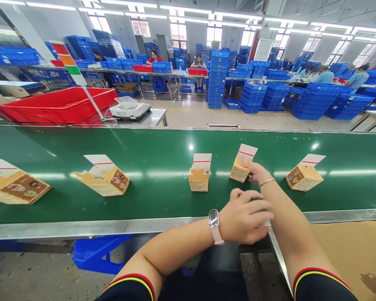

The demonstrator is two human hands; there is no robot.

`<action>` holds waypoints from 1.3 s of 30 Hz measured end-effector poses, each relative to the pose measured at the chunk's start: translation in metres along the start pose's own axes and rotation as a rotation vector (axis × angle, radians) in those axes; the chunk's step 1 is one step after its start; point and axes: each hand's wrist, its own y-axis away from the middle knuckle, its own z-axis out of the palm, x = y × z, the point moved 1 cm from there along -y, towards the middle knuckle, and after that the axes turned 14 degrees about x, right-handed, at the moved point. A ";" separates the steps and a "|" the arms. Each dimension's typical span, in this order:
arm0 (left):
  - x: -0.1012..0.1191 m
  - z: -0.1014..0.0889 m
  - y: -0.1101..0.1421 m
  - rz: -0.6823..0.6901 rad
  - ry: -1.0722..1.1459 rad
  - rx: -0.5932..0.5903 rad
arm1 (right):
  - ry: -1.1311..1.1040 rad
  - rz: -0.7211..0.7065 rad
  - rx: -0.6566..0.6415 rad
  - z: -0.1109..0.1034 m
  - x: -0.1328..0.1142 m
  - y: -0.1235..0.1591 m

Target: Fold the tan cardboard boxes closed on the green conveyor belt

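My right hand (258, 172) reaches over the green conveyor belt (163, 144) and grips the side of a small yellow carton (239, 171), which tilts a little, its white flap with a red line standing up. Closer to me, my left hand (246, 215), with a pink watch on its wrist, hovers with fingers apart and loosely bent, nothing visible in it; it is slightly blurred. Left of the gripped carton stands another open-topped carton (199, 182), and to the right is a third carton (304, 177) with its flap raised.
Further left on the belt are an open carton (108, 179) and a larger-looking carton (21, 188). Beyond the belt stand a red bin (59, 106), a scale (130, 109) and a signal light (69, 62). Stacked blue crates (217, 79) and people at tables fill the background. Cardboard (347, 246) lies at lower right.
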 end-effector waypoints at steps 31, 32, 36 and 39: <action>-0.129 -0.002 0.046 -0.839 0.124 0.038 | -0.323 -0.545 0.123 0.042 0.015 0.082; -0.128 0.004 0.042 -0.934 0.163 0.103 | -0.319 -0.515 0.141 0.041 0.014 0.078; -0.131 0.025 0.028 -1.227 0.194 0.282 | -0.297 -0.356 0.219 0.039 0.012 0.061; -0.137 0.039 0.022 -1.406 0.262 0.281 | -0.280 -0.220 0.249 0.043 0.016 0.051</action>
